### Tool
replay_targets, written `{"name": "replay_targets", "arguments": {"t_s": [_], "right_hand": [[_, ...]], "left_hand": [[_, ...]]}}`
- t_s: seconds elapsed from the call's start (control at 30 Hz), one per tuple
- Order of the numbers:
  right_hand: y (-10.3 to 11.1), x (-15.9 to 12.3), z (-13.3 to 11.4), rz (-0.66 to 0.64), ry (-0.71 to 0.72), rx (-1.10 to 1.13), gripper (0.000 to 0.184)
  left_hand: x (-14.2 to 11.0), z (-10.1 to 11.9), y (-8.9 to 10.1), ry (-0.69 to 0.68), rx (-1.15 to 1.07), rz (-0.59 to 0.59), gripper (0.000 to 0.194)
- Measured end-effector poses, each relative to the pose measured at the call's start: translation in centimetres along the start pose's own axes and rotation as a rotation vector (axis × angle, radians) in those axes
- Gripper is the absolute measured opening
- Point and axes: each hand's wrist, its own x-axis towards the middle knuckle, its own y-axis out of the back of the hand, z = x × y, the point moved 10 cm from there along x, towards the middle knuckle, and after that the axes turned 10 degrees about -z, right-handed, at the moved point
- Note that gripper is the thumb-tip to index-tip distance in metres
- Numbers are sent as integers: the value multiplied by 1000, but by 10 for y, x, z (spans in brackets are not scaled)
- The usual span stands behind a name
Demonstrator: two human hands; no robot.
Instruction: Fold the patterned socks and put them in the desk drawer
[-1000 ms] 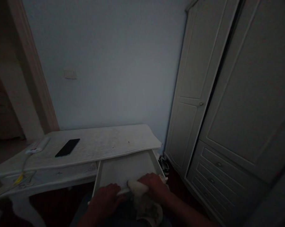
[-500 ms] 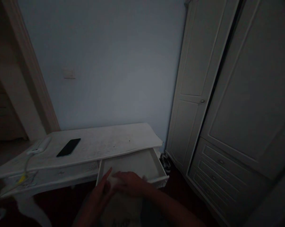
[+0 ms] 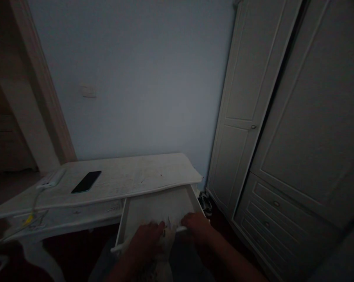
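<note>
A white desk (image 3: 130, 180) stands against the wall with its right-hand drawer (image 3: 159, 209) pulled out. At the drawer's front edge both hands grip a pale cloth (image 3: 166, 243) that hangs down over the edge. My left hand (image 3: 146, 243) is closed on the cloth's left part. My right hand (image 3: 198, 229) is closed on its right part, resting on the drawer's front rim. The room is dim, so the cloth's pattern is hard to make out.
A black phone (image 3: 87, 182) lies on the desk's left part, beside a white power strip (image 3: 52, 180) with a cable (image 3: 33, 203) trailing off the edge. A tall white wardrobe (image 3: 282, 137) with lower drawers fills the right. A door frame (image 3: 42, 90) stands at the left.
Both hands moved the cloth from inside the drawer back to its front edge, where it now drapes down. The view shifted slightly.
</note>
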Motion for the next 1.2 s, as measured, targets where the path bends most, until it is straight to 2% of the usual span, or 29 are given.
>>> {"name": "replay_targets", "arguments": {"t_s": [0.1,0.27,0.4,0.43,0.5,0.57,0.63,0.7,0.77,0.83,1.03,1.13,1.2], "right_hand": [[-6,6,1,-35,-38,-49,37],[-5,5,5,-18,-46,-36,42],[-3,3,2,5,-42,-29,43],[-3,3,1,12,-38,-28,43],[-2,3,-1,28,-32,-26,43],[-3,4,-2,35,-30,-26,44],[-5,6,-1,37,-33,-28,45],[-6,7,1,32,-40,-34,46],[-8,8,2,31,-49,-39,47],[-8,9,2,31,-49,-41,48],[-5,6,-1,30,-32,-29,46],[-2,5,-1,26,-29,-15,47],[-1,5,-2,24,-24,-12,47]], "left_hand": [[-2,-15,-6,28,0,-16,68],[-44,-69,-15,59,-30,12,72],[-58,-86,-2,54,-99,90,39],[-56,-86,3,77,-113,102,39],[-46,-76,10,124,-120,107,52],[-32,-54,12,131,-102,96,53],[-17,-21,8,61,-88,78,45],[-6,2,2,18,-66,74,57],[-3,10,-6,13,-22,51,74],[-9,0,-12,32,26,19,79],[-46,-69,-24,119,109,21,81],[-46,-77,-32,133,150,33,84],[-37,-68,-35,139,157,17,80]]}}
